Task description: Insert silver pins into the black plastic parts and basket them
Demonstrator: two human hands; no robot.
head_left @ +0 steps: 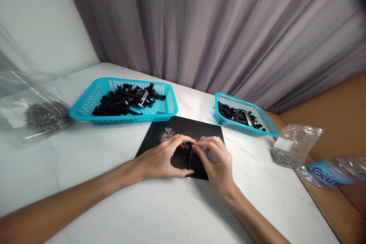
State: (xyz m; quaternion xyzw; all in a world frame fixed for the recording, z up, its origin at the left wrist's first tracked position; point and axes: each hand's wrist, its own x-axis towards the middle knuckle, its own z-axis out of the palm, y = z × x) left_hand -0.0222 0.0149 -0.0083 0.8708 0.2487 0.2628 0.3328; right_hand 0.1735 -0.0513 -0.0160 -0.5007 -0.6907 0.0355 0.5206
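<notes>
A narrow black plastic part (189, 156) stands lengthwise over a black mat (151, 137). My left hand (162, 159) is closed on it, thumb at the near end and fingers at the far end. The fingertips of my right hand (216, 160) are pinched together at the part's far end; whatever small piece they hold is too tiny to make out. Beyond my left fingers lies a small heap of shiny metal pieces (166, 134) on the mat. A second heap of metal pieces (203, 139) is partly hidden behind my right hand.
A blue basket (134, 118) of black plastic parts stands at the back left, a smaller blue basket (243, 129) at the back right. Clear bags of metal pieces (47, 116) (283, 157) lie at both sides. A plastic bottle (334, 170) lies at the right table edge.
</notes>
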